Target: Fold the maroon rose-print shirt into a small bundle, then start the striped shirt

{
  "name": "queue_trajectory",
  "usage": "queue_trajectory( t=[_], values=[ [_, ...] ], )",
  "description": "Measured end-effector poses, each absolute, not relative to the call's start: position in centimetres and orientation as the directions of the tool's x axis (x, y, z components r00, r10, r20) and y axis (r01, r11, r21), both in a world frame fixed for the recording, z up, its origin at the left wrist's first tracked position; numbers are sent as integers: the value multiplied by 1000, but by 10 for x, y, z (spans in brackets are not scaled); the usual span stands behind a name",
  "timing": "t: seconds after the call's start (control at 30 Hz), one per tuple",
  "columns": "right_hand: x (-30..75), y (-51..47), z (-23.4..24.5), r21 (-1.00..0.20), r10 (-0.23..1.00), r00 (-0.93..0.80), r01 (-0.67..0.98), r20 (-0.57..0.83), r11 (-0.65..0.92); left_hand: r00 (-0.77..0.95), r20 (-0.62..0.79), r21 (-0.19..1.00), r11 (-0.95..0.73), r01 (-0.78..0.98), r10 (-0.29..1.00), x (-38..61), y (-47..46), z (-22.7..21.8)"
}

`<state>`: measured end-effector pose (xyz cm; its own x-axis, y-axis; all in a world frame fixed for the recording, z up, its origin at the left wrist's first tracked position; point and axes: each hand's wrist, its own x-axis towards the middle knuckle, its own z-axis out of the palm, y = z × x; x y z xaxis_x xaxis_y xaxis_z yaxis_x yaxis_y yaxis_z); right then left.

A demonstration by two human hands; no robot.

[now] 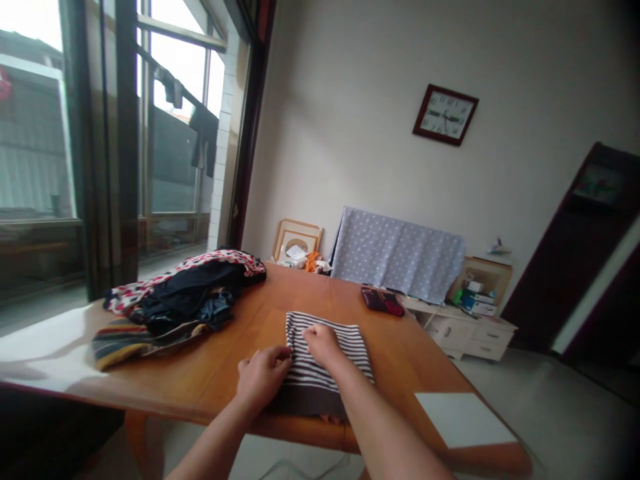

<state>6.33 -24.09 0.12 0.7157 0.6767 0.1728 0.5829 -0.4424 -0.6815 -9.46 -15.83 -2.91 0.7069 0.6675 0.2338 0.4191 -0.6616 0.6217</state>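
A folded black-and-white striped garment (345, 347) lies near the front edge of the wooden table (260, 320). My left hand (261, 375) rests at its left edge, fingers curled and pinching the fabric. Just to the right, my right hand (323, 341) presses down on top of the garment with fingers bent onto the cloth. Both forearms reach in from the bottom of the view.
A heap of unfolded clothes (175, 303) covers the table's left side. A small dark red pouch (383, 300) sits at the far right edge, a white sheet (463, 417) at the near right corner. Behind stand a polka-dot covered object (397, 253) and a low white cabinet (470, 330).
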Motion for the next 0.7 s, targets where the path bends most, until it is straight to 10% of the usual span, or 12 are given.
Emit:
queue_trajectory(
  t=[0.4,0.7],
  values=[
    [76,-199,-24,-881,645,756,229,-107,-414,626,282,843,-499,200,727,-96,-145,-47],
    [94,-214,-36,-974,680,706,-65,-197,-216,669,247,786,-549,285,701,-96,-150,-41]
  ],
)
